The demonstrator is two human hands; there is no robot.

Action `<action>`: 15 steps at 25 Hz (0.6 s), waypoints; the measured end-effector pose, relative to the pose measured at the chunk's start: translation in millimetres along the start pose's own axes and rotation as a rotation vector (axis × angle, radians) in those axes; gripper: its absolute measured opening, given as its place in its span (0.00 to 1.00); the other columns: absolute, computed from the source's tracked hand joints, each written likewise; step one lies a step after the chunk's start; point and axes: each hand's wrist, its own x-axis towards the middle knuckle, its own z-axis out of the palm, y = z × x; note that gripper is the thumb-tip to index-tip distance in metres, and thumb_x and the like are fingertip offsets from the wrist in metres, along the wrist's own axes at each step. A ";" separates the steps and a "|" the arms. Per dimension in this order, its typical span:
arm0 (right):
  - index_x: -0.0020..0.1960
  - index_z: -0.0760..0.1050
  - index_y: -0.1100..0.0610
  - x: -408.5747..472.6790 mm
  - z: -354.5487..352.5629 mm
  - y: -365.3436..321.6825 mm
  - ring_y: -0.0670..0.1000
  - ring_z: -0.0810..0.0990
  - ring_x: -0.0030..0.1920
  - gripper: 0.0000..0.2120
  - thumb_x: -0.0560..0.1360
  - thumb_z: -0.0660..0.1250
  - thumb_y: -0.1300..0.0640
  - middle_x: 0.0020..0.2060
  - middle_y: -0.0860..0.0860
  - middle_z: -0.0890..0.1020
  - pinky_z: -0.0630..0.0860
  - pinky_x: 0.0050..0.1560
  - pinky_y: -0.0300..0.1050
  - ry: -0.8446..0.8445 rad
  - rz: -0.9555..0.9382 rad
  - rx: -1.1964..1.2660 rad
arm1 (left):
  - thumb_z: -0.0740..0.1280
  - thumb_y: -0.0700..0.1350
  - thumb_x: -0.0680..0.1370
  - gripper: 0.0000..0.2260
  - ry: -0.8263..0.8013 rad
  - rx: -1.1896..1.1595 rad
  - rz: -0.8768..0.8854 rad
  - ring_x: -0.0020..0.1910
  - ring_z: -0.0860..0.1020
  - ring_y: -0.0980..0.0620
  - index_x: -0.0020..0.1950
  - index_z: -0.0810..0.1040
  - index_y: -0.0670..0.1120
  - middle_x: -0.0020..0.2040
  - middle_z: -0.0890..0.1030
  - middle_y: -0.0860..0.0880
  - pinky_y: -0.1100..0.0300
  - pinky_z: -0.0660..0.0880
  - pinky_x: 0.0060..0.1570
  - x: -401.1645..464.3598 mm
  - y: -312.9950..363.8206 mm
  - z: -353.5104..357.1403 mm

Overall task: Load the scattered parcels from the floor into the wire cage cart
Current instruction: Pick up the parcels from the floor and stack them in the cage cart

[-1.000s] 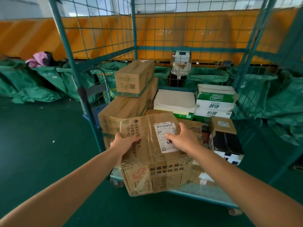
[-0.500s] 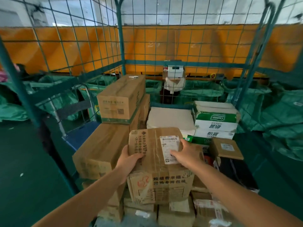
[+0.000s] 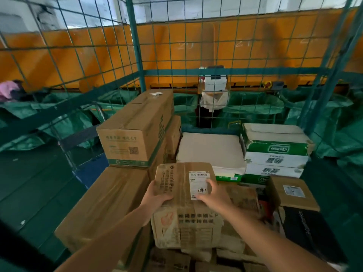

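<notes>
A taped brown cardboard parcel (image 3: 184, 211) with a white shipping label sits in the middle of the green wire cage cart (image 3: 135, 55), among stacked boxes. My left hand (image 3: 156, 195) grips its upper left edge, fingers curled over the top. My right hand (image 3: 213, 194) lies on its top face beside the label, fingers curled over the far part of the top. Whether the parcel rests fully on the boxes below is hidden.
A long brown box (image 3: 110, 203) lies to the left with another brown box (image 3: 137, 130) on top. A flat beige box (image 3: 210, 150), green-white cartons (image 3: 275, 152), a small brown box (image 3: 292, 193) and a black box (image 3: 308, 232) fill the right. Green sacks (image 3: 255, 105) lie beyond the mesh.
The parcel has moved forward from the cart's open front into its middle and lower among the boxes. Both hands kept their hold, and my view has come closer to the cart.
</notes>
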 end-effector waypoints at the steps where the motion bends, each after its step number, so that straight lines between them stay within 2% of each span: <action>1: 0.76 0.56 0.47 15.8 -2.2 0.7 0.52 0.71 0.66 0.36 0.73 0.70 0.46 0.69 0.51 0.67 0.71 0.56 0.42 -0.039 0.005 0.002 | 0.74 0.40 0.72 0.44 -0.008 0.021 -0.021 0.52 0.81 0.47 0.79 0.49 0.52 0.57 0.77 0.50 0.51 0.79 0.49 10.6 6.7 1.2; 3: 0.77 0.54 0.46 47.7 -1.8 2.7 0.55 0.65 0.71 0.41 0.71 0.72 0.44 0.73 0.51 0.62 0.69 0.64 0.48 -0.110 -0.028 -0.008 | 0.77 0.42 0.69 0.47 -0.009 0.080 -0.012 0.55 0.79 0.48 0.78 0.50 0.53 0.61 0.76 0.50 0.53 0.78 0.49 34.7 14.2 2.2; 6: 0.77 0.51 0.45 77.5 9.3 1.9 0.56 0.58 0.74 0.50 0.65 0.77 0.42 0.75 0.52 0.55 0.62 0.71 0.53 -0.185 -0.026 -0.019 | 0.81 0.52 0.55 0.54 -0.006 0.286 -0.016 0.62 0.73 0.51 0.75 0.56 0.58 0.67 0.70 0.52 0.45 0.74 0.61 68.6 9.1 -4.5; 9: 0.77 0.49 0.45 100.7 19.6 -0.7 0.57 0.53 0.76 0.54 0.63 0.79 0.45 0.76 0.52 0.50 0.58 0.73 0.55 -0.199 -0.034 -0.082 | 0.81 0.44 0.60 0.55 -0.059 0.425 -0.041 0.69 0.64 0.49 0.78 0.49 0.55 0.72 0.59 0.53 0.45 0.68 0.67 87.4 9.4 -13.2; 11: 0.78 0.48 0.45 115.1 22.9 -8.0 0.57 0.52 0.76 0.55 0.62 0.80 0.47 0.76 0.53 0.48 0.58 0.73 0.55 -0.204 -0.017 -0.089 | 0.80 0.39 0.62 0.56 -0.097 0.515 -0.019 0.70 0.62 0.48 0.78 0.47 0.54 0.72 0.58 0.52 0.45 0.67 0.69 108.4 11.3 -22.6; 15: 0.78 0.49 0.46 146.9 26.6 -16.8 0.57 0.55 0.75 0.56 0.61 0.81 0.49 0.75 0.54 0.50 0.59 0.72 0.54 -0.158 -0.002 -0.100 | 0.77 0.37 0.66 0.51 -0.128 0.660 0.042 0.70 0.63 0.47 0.79 0.48 0.53 0.72 0.57 0.49 0.52 0.66 0.68 152.9 14.9 -27.4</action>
